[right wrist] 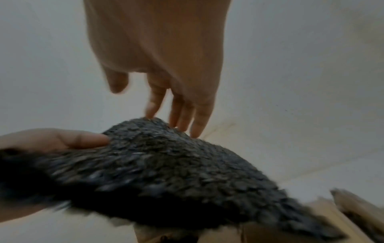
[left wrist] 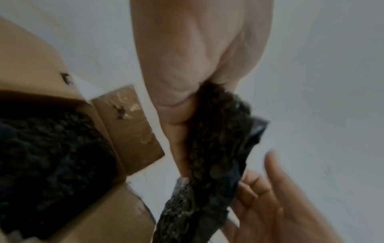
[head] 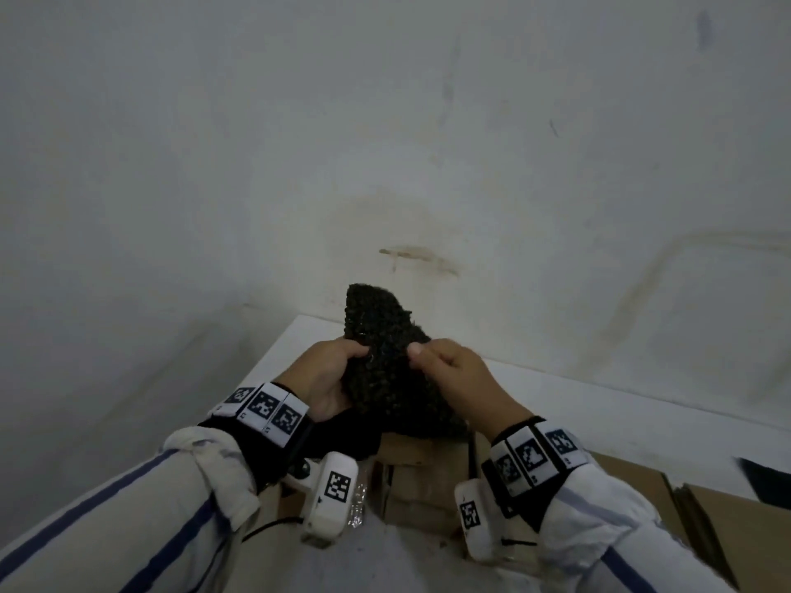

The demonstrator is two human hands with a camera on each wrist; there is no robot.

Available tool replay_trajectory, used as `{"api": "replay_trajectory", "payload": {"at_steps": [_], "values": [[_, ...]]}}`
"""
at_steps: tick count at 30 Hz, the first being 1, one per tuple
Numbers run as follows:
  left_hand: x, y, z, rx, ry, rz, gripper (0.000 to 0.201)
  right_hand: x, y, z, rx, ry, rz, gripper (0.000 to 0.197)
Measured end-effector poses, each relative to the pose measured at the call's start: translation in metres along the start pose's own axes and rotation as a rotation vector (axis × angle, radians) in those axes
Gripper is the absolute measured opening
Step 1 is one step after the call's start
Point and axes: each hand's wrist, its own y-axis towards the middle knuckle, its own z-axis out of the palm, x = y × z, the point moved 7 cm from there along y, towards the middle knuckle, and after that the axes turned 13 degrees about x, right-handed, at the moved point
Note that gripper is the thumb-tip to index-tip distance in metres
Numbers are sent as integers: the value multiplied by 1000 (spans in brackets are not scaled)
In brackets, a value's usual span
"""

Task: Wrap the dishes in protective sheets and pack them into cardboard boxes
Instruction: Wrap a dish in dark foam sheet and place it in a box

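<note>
A dark, bubbly protective sheet (head: 385,336) is held up over an open cardboard box (head: 411,472) on the white table (head: 556,391). My left hand (head: 351,357) grips the sheet's left side; in the left wrist view its thumb and fingers (left wrist: 180,139) clamp the bunched sheet (left wrist: 216,148). My right hand (head: 421,353) is at the sheet's right side. In the right wrist view its fingers (right wrist: 182,115) are straight, their tips touching the sheet (right wrist: 166,164), and the thumb stands off. More dark sheet lies inside the box (left wrist: 41,148). No dish shows.
A stained white wall (head: 428,164) rises right behind the table. Flattened cardboard (head: 642,485) lies at the right, with a dark item (head: 766,477) at the frame edge. The table's left edge (head: 274,348) drops off beside my left hand.
</note>
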Motion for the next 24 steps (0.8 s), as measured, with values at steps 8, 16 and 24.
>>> {"api": "replay_trajectory", "payload": {"at_steps": [8,16,24], "values": [[4,-31,-42,45,-140,-47,36,-45,32,63,321,666,291,78],[20,-30,-78,-56,-186,-73,32,-32,53,94,299,949,249,47],[19,-8,-126,-369,879,122,21,-78,53,85,21,325,498,55]]}}
